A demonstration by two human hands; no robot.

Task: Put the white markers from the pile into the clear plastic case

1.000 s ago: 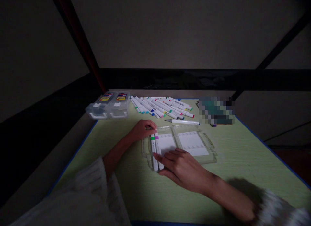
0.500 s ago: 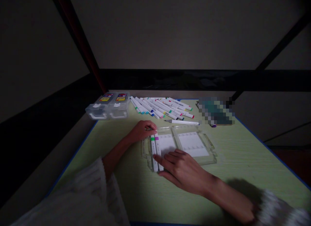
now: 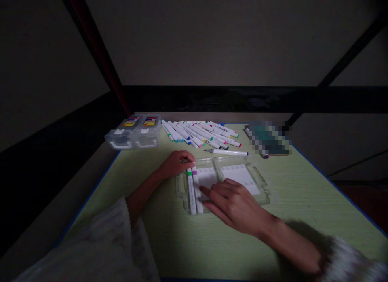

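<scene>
Right hand [image 3: 235, 203] farther over case [image 3: 257, 179] than before

left hand [image 3: 177, 162] curled, right hand [image 3: 233, 203] outstretched

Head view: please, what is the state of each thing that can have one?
Clear plastic marker case: open, flat.
Two white markers: capped, inside case, at its left edge.
Loose white markers: capped, outside.
Two clear boxes: closed.
Left hand: open, touching case.
Right hand: open, fingers on case.
</scene>
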